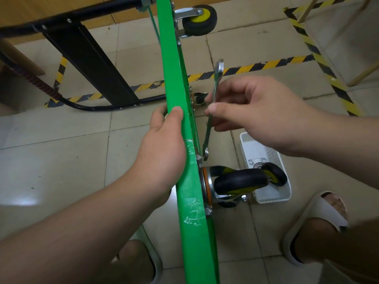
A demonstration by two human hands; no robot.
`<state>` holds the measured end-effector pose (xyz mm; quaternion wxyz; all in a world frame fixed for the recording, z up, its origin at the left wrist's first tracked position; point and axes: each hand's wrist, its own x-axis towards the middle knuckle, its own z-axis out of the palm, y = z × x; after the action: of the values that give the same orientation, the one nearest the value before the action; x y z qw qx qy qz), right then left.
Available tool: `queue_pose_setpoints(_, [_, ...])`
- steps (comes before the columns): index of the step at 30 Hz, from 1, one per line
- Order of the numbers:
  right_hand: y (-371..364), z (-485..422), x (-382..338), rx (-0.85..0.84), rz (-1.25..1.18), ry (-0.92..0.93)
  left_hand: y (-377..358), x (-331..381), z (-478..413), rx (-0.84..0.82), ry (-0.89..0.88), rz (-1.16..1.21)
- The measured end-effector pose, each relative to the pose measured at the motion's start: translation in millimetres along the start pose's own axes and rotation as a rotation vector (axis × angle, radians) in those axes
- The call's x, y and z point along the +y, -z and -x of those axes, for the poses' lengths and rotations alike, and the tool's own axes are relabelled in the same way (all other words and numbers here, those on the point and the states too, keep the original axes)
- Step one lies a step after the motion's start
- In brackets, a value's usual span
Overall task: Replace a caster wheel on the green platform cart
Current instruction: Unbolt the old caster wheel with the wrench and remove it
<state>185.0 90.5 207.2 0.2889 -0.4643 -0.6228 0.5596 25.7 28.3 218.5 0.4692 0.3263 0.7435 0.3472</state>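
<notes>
From the head camera, the green platform cart (170, 78) stands on its side on the beige tiled floor (61, 160). Its narrow deck edge runs from the top of the view down to the bottom, with patches of clear crinkled tape (194, 212) stuck on it.

The left hand (164, 144) grips that deck edge, thumb laid over the top and fingers wrapped round the far side. The right hand (256, 111) pinches the shaft of a silver combination wrench (215, 89) between thumb and fingertips. The wrench's ring end points up and its lower end sits at the mounting plate of the black caster wheel with a yellow hub (240, 182), which is fixed to the cart's underside.

This wheel partly covers a white perforated plastic basket (272, 198) on the floor just beyond it. In the basket lies a loose black and yellow caster with a metal plate (275, 173). A second mounted caster (200, 19) shows at the top of the deck, and the right hand's fingers hide most of a third one (200, 98).

To the left lies the cart's black folded handle frame (88, 64). Yellow and black hazard tape (266, 65) crosses the tiles. A pale slipper (320, 220) on the person's foot sits at lower right.
</notes>
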Motion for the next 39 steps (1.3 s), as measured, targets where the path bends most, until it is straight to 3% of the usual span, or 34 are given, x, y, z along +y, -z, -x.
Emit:
queue_pose_setpoints(8, [-4, -15, 18, 0.124, -0.126, -0.311, -2, 0, 2, -0.010, -0.010, 0.017])
queue_pose_setpoints(15, [-8, -22, 27, 0.112, -0.153, -0.386, -1, 2, 3, -0.013, -0.008, 0.033])
queue_pose_setpoints(25, [-26, -27, 34, 0.048, -0.103, -0.376, -2, 1, 1, -0.003, -0.017, 0.008])
queue_pose_setpoints(39, [-30, -16, 11, -0.037, -0.051, -0.199, -2, 1, 2, 0.040, -0.011, -0.027])
